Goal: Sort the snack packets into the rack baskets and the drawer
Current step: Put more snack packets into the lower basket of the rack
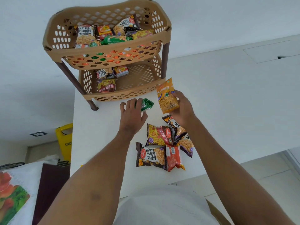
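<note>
While packets [159, 148] litter the white table [100, 127], pale walls surround.

Both forearms are seen bare to the elbow; no sleeves, rings or watch are noted. A pale grey-white garment [162, 207] is worn on the torso.

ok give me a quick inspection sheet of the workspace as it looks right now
surface: white table, rack at its far end
job's things: top basket holds many packets; lower basket holds three at its left; five loose packets on the table
clutter: nothing seen on the table
grippers: left hand grips a green packet; right hand holds an orange packet upright
cables: nothing seen
surroundings: yellow sign on the floor at left, printed sack nearer; drawer not in view
</note>
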Motion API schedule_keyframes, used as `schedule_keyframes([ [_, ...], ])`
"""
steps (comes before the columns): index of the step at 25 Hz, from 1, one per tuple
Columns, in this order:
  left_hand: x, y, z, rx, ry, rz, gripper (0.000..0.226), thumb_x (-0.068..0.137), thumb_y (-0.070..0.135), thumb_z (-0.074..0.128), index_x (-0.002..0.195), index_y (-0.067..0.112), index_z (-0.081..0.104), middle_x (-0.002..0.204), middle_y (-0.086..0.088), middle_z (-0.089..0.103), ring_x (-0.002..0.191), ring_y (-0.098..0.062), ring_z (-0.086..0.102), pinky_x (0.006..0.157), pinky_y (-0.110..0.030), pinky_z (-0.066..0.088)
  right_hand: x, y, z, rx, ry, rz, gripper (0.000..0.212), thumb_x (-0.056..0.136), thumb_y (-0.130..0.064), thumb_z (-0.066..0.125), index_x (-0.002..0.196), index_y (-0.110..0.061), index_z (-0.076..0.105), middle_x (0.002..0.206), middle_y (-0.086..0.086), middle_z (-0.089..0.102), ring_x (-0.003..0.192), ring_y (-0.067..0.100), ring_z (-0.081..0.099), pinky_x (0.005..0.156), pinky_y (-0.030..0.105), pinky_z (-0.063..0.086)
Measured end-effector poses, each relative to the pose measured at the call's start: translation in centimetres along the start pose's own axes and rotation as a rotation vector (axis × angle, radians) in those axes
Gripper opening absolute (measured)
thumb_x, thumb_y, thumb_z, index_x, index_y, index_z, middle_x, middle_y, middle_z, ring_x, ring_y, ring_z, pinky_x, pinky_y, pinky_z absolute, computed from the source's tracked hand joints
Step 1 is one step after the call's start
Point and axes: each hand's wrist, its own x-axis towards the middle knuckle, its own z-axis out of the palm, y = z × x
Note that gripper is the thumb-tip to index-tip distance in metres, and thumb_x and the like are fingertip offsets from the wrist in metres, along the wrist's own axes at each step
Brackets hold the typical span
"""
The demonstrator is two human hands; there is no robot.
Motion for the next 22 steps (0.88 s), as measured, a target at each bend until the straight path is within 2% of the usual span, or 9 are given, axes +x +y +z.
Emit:
schedule_keyframes([
  [1,-0.2,-0.5,-0.2,-0.005,0.004,-0.025,0.05,0.093,0.038,0.061,0.135,0.014,0.049,0.124,-0.01,0.058,0.115,-0.033,0.054,0.107,-0.053,0.034,-0.3,0.3,0.8,0.163,-0.1,0.101,0.047,0.097,-0.035,0.055,0.136,-0.008,0.059,0.122,0.018,0.068,0.106,0.035,0.067,0.092,0.05,0.055],
  [3,-0.5,-1.6,-0.7,-0.014,0.007,-0.056,0.05,0.093,0.037,0.062,0.135,0.014,0.05,0.124,-0.009,0.059,0.115,-0.032,0.054,0.106,-0.053,0.034,-0.1,0.6,2.7,0.21,-0.211,0.194,0.061,0.099,-0.045,0.058,0.147,-0.007,0.052,0.131,0.021,0.064,0.114,0.035,0.065,0.099,0.053,0.054],
  [5,-0.9,-2.9,-1.3,-0.01,0.005,-0.066,0.05,0.092,0.037,0.064,0.135,0.014,0.05,0.124,-0.01,0.059,0.116,-0.032,0.054,0.106,-0.053,0.035,0.8,0.6,5.7,0.064,-0.254,0.197,0.049,0.099,-0.03,0.067,0.141,-0.008,0.054,0.131,0.022,0.065,0.121,0.037,0.064,0.099,0.053,0.056],
  [7,-1.2,-4.1,-1.8,-0.012,0.005,-0.078,0.051,0.092,0.038,0.065,0.134,0.014,0.05,0.126,-0.011,0.06,0.118,-0.033,0.054,0.105,-0.054,0.036,2.0,0.2,8.9,-0.096,-0.254,0.182,0.027,0.098,-0.012,0.07,0.123,-0.009,0.061,0.118,0.018,0.069,0.114,0.034,0.068,0.092,0.047,0.06],
  [9,-1.4,-5.0,-2.2,-0.014,0.005,-0.09,0.052,0.092,0.038,0.066,0.135,0.013,0.051,0.128,-0.011,0.06,0.119,-0.033,0.054,0.106,-0.055,0.037,3.8,-0.4,11.9,-0.127,-0.212,0.194,0.016,0.098,-0.006,0.067,0.112,-0.01,0.061,0.117,0.019,0.069,0.108,0.032,0.069,0.09,0.045,0.06],
  [12,-1.2,-6.5,-2.9,-0.02,0.014,-0.094,0.054,0.092,0.039,0.065,0.137,0.014,0.049,0.132,-0.01,0.06,0.123,-0.033,0.054,0.108,-0.058,0.037,7.9,-1.4,14.7,-0.171,-0.076,0.224,0.019,0.094,-0.012,0.072,0.11,-0.01,0.061,0.13,0.022,0.069,0.113,0.034,0.071,0.1,0.05,0.057],
  [15,-0.4,-8.0,-3.6,-0.056,0.028,-0.09,0.057,0.094,0.04,0.064,0.142,0.015,0.047,0.139,-0.008,0.057,0.13,-0.031,0.051,0.111,-0.059,0.037,12.0,-1.9,16.4,-0.333,0.04,0.24,0.021,0.09,-0.016,0.078,0.104,-0.009,0.064,0.12,0.018,0.073,0.109,0.034,0.072,0.102,0.049,0.056],
  [18,0.9,-9.1,-4.3,-0.108,0.085,-0.081,0.058,0.095,0.041,0.063,0.144,0.014,0.048,0.139,-0.009,0.056,0.129,-0.031,0.051,0.11,-0.058,0.038,15.7,-1.3,17.2,-0.512,0.165,0.186,0.04,0.089,-0.013,0.08,0.123,-0.003,0.063,0.106,0.013,0.07,0.089,0.024,0.068,0.084,0.035,0.059],
  [22,2.5,-10.7,-5.0,-0.187,0.172,-0.08,0.061,0.093,0.039,0.067,0.146,0.014,0.049,0.14,-0.01,0.057,0.131,-0.029,0.048,0.112,-0.056,0.039,18.4,0.0,17.8,-0.784,0.095,0.12,0.046,0.098,-0.011,0.068,0.138,0.0,0.05,0.135,0.011,0.058,0.106,0.017,0.051,0.089,0.028,0.052],
])
